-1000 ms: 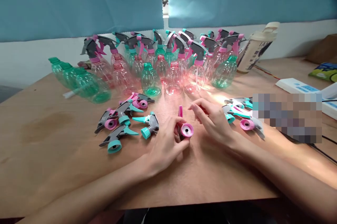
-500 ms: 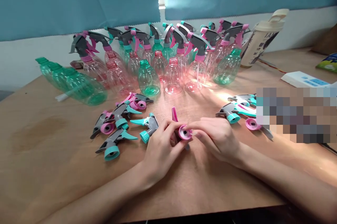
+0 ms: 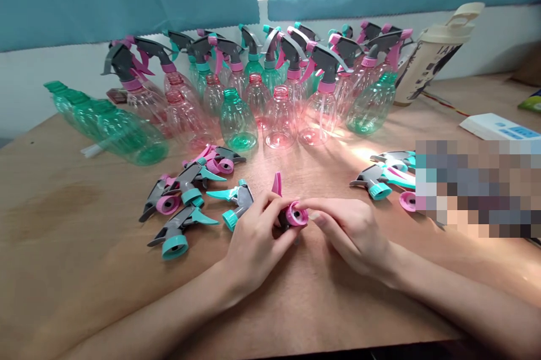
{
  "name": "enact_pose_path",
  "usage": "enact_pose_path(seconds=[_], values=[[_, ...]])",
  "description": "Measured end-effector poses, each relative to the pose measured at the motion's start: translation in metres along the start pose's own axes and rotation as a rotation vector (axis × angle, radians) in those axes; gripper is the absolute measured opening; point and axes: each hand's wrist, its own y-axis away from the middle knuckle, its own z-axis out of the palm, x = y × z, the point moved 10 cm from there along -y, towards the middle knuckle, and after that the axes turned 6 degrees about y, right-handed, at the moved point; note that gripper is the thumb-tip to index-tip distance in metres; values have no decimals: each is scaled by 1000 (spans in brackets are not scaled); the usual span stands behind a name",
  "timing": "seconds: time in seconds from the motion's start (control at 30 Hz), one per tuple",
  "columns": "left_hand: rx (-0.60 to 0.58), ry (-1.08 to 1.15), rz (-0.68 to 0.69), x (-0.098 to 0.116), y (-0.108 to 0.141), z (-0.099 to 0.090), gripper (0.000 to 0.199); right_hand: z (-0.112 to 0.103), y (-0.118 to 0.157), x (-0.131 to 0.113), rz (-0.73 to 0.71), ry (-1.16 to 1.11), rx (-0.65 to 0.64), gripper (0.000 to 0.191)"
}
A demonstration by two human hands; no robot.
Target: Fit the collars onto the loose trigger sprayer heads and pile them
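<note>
My left hand (image 3: 257, 230) is closed around a grey and pink trigger spray head (image 3: 297, 214), low over the table's front half. Its pink collar faces me, with the round opening showing, and its pink trigger sticks up behind my fingers. My right hand (image 3: 355, 230) has its index finger and thumb at the right side of that collar, its other fingers curled. Part of the grey body is hidden by my left fingers. Just left of my left hand lies a turquoise spray head (image 3: 237, 205), with more loose spray heads (image 3: 175, 236) beyond it.
Several pink and green bottles (image 3: 280, 120) stand along the back, many topped with spray heads. Green bottles (image 3: 127, 134) lie at the left by white tubes (image 3: 93, 149). More spray heads (image 3: 376, 180), a tumbler (image 3: 437, 53), a white box (image 3: 499, 126) and a blurred patch are right.
The view has shifted slightly. The spray head's collar has turned a little to the right in my hands, and both hands keep nearly the same place.
</note>
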Motion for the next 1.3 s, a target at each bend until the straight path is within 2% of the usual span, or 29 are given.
enact_pose_path(seconds=[0.17, 0.37, 0.47, 0.53, 0.73, 0.93, 1.07, 1.17, 1.3], values=[[0, 26, 9, 1, -2, -3, 26, 12, 3, 8, 26, -94, -56, 34], [-42, 61, 45, 2, 1, 1, 33, 25, 4, -1, -63, -138, -115, 40], [-64, 94, 31, 0, 0, 4, 33, 30, 4, -6, -128, -85, -171, 47], [-67, 115, 22, 0, -1, 4, 34, 29, 2, -7, -167, 16, -190, 44], [-33, 96, -32, -4, -2, 1, 37, 8, -8, -11, -234, 302, -77, 37], [-5, 65, -66, -6, -3, -3, 31, -1, -6, -15, -225, 353, 15, 42], [31, 57, -27, -2, -4, -8, 33, -1, -4, -10, -177, 385, 24, 44], [26, 59, -20, -2, -5, -8, 29, 6, -2, -3, -136, 349, -26, 46], [0, 64, -23, -3, -5, -6, 28, 28, 4, 5, -85, 192, -198, 47]])
